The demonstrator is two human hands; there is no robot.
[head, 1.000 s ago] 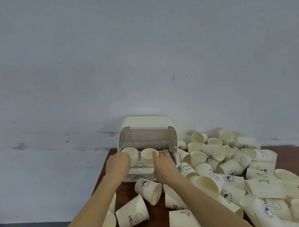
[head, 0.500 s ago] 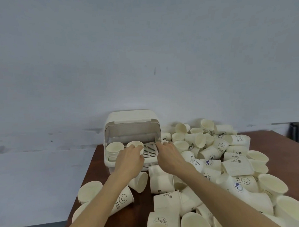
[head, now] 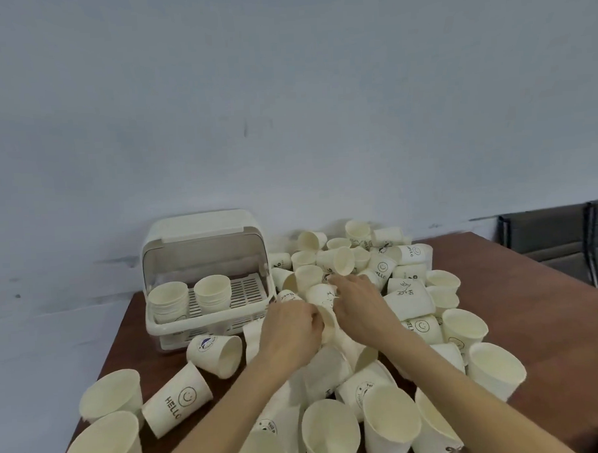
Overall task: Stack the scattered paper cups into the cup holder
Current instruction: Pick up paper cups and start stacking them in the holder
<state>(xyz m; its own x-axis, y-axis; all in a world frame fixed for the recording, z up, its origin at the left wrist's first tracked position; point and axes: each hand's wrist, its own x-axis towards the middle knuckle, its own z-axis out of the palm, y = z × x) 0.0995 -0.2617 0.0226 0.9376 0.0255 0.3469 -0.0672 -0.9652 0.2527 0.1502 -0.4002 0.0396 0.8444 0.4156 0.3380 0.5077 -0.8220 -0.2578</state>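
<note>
Both hands are down in the heap of cups (head: 407, 300), just right of the holder (head: 204, 282). The left hand (head: 290, 329) curls round a cup (head: 325, 319) lying on its side, long axis running near to far. The right hand (head: 357, 304) touches the same cup from the right; whether it truly grips, I cannot tell. The holder, two stacks (head: 191, 297) inside, lies to the left, nearer the left hand.

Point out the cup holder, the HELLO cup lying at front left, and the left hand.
cup holder (head: 201, 227): head view, on its raised lid.
HELLO cup (head: 178, 397): head view, on its printed side.
left hand (head: 290, 326): head view, on its back.
</note>
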